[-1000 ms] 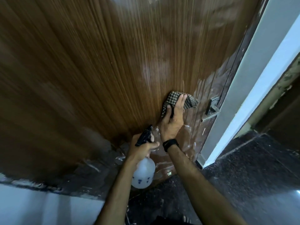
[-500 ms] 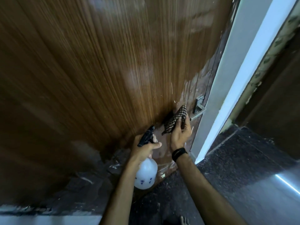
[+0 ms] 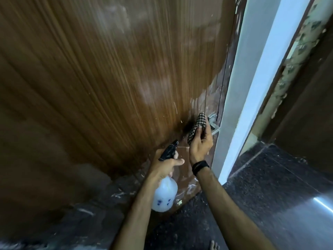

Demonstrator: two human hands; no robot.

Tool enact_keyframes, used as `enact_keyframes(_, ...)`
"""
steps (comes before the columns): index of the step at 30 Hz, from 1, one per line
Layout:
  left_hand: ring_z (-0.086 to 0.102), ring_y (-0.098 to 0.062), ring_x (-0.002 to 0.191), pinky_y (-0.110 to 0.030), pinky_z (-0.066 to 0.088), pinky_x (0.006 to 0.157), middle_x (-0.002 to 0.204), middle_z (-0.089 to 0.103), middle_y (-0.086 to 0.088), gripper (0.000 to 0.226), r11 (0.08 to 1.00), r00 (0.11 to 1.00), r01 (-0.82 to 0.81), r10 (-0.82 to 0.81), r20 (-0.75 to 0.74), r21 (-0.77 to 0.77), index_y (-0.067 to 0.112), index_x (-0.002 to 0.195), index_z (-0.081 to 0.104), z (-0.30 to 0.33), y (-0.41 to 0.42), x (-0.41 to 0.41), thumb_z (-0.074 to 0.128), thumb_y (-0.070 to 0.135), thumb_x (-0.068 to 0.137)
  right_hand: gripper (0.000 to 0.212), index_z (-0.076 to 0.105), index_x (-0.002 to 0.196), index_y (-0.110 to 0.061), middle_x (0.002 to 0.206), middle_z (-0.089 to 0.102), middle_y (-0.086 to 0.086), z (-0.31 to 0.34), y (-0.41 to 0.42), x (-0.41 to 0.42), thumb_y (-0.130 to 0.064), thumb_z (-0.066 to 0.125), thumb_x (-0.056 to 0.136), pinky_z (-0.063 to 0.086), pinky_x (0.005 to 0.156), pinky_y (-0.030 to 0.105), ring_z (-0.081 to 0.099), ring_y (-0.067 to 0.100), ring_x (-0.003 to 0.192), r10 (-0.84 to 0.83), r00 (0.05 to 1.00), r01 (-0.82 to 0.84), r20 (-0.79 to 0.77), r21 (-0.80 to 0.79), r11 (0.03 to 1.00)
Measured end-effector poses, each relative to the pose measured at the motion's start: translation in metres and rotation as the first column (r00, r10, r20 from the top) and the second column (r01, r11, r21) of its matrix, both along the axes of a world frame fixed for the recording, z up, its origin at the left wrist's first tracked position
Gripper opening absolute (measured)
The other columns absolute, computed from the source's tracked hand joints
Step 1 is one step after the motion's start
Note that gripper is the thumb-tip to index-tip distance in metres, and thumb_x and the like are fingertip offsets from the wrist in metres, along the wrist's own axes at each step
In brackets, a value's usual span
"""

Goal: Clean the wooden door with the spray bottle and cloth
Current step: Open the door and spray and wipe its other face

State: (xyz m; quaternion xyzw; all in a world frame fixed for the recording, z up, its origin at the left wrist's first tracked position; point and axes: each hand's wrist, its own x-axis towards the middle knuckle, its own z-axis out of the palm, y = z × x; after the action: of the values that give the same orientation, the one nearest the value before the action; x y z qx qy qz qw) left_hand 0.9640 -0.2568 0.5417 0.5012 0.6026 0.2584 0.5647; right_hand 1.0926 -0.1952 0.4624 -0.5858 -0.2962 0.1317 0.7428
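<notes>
One wooden door (image 3: 108,78) fills the upper left and centre of the frame, its grain running in vertical streaks, with pale smears across the middle. One metal door handle (image 3: 213,124) sits at the door's right edge, right of centre. One checked cloth (image 3: 197,127), one spray bottle (image 3: 164,193) and two hands are in view.

The right hand (image 3: 200,147), just below centre, has its fingers curled round the bunched cloth and holds it up against the door just beside the handle (whether cloth and handle touch cannot be told). A black wristband (image 3: 200,166) circles that wrist.

The left hand (image 3: 164,166), low and left of the right hand, is wrapped round the neck of the spray bottle, thumb lying forward along the top. The bottle's black trigger head (image 3: 169,150) points up toward the door; its translucent white body hangs below the fist, bearing small blue marks.

A white door frame (image 3: 252,87) runs diagonally down the right side. Dark speckled floor (image 3: 261,195) occupies the lower right. One bare toe tip (image 3: 213,245) shows at the bottom edge.
</notes>
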Motion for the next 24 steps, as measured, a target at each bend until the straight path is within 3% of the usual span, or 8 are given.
enact_keyframes(3, 0.034, -0.01, 0.039, -0.021, 0.03, 0.043, 0.047, 0.042, 0.007, 0.039, 0.998, 1.0, -0.007, 0.008, -0.015, 0.064, 0.017, 0.062, 0.048, 0.01, 0.005, 0.014, 0.074, 0.001, 0.087, 0.041, 0.052, 0.145, -0.01, 0.149, 0.051, 0.007, 0.012, 0.022, 0.007, -0.016, 0.046, 0.105, 0.036, 0.116, 0.031, 0.044, 0.015, 0.141, 0.0, 1.0, -0.002, 0.028, 0.037, 0.999)
enact_keyframes(5, 0.033, -0.008, 0.036, -0.022, 0.032, 0.042, 0.048, 0.043, 0.004, 0.031, 0.995, 0.999, -0.026, 0.028, -0.02, 0.094, 0.012, 0.068, 0.054, 0.014, 0.01, 0.014, 0.075, 0.001, 0.086, 0.042, 0.05, 0.146, -0.008, 0.156, 0.041, 0.012, 0.015, 0.033, 0.0, -0.013, 0.047, 0.104, 0.029, 0.119, 0.028, 0.034, 0.013, 0.147, 0.023, 0.997, -0.028, 0.073, 0.074, 0.997)
enact_keyframes(7, 0.034, -0.006, 0.035, -0.023, 0.033, 0.044, 0.045, 0.045, 0.005, 0.026, 0.995, 0.999, -0.032, 0.035, -0.029, 0.1, 0.01, 0.071, 0.056, 0.018, 0.014, 0.02, 0.074, 0.0, 0.087, 0.045, 0.045, 0.149, -0.007, 0.162, 0.03, 0.014, 0.016, 0.042, -0.005, -0.014, 0.046, 0.105, 0.029, 0.12, 0.036, 0.027, 0.016, 0.151, 0.068, 0.989, -0.083, 0.129, 0.114, 0.99)
enact_keyframes(9, 0.036, -0.005, 0.035, -0.022, 0.035, 0.042, 0.043, 0.047, 0.009, 0.026, 0.993, 0.998, -0.043, 0.047, -0.033, 0.109, 0.01, 0.071, 0.056, 0.022, 0.017, 0.022, 0.073, -0.001, 0.087, 0.052, 0.032, 0.154, -0.004, 0.165, 0.019, 0.015, 0.01, 0.051, -0.016, -0.023, 0.04, 0.106, 0.024, 0.122, 0.049, 0.018, 0.024, 0.154, 0.092, 0.985, -0.11, 0.147, 0.123, 0.986)
enact_keyframes(12, 0.036, -0.005, 0.034, -0.019, 0.035, 0.04, 0.042, 0.046, 0.01, 0.029, 0.991, 0.996, -0.072, 0.076, -0.037, 0.115, 0.01, 0.07, 0.054, 0.024, 0.02, 0.024, 0.072, -0.004, 0.088, 0.067, 0.015, 0.157, 0.0, 0.167, 0.012, 0.009, -0.003, 0.057, -0.026, -0.044, 0.027, 0.108, 0.019, 0.122, 0.058, 0.013, 0.025, 0.155, 0.077, 0.997, -0.08, 0.026, 0.132, 0.988)
enact_keyframes(16, 0.033, -0.008, 0.036, -0.025, 0.032, 0.045, 0.043, 0.045, 0.008, 0.021, 0.99, 0.995, -0.076, 0.083, -0.049, 0.122, 0.007, 0.078, 0.055, 0.02, 0.019, 0.021, 0.072, -0.003, 0.087, 0.071, 0.013, 0.159, -0.019, 0.169, 0.008, 0.005, -0.012, 0.057, -0.026, -0.062, 0.018, 0.103, 0.018, 0.121, 0.061, 0.009, 0.024, 0.155, 0.089, 0.995, -0.084, -0.039, 0.126, 0.989)
enact_keyframes(19, 0.033, -0.008, 0.036, -0.024, 0.032, 0.046, 0.044, 0.047, 0.009, 0.022, 0.989, 0.993, -0.096, 0.102, -0.055, 0.109, 0.009, 0.077, 0.056, 0.02, 0.022, 0.023, 0.073, -0.002, 0.086, 0.066, 0.011, 0.159, -0.036, 0.169, 0.008, 0.006, 0.021, 0.068, -0.01, -0.065, 0.012, 0.1, 0.015, 0.122, 0.059, 0.008, 0.019, 0.155, 0.068, 0.992, -0.054, -0.104, 0.131, 0.99)
enact_keyframes(24, 0.036, -0.013, 0.041, -0.025, 0.034, 0.05, 0.046, 0.047, 0.006, 0.029, 0.986, 0.992, -0.103, 0.111, -0.053, 0.133, 0.013, 0.07, 0.054, 0.025, 0.033, 0.026, 0.076, -0.002, 0.084, 0.07, 0.014, 0.158, -0.004, 0.167, 0.013, 0.008, 0.07, 0.093, 0.024, -0.048, 0.024, 0.105, 0.014, 0.123, 0.055, 0.01, 0.018, 0.155, -0.023, 1.0, 0.021, 0.014, 0.132, 0.991)
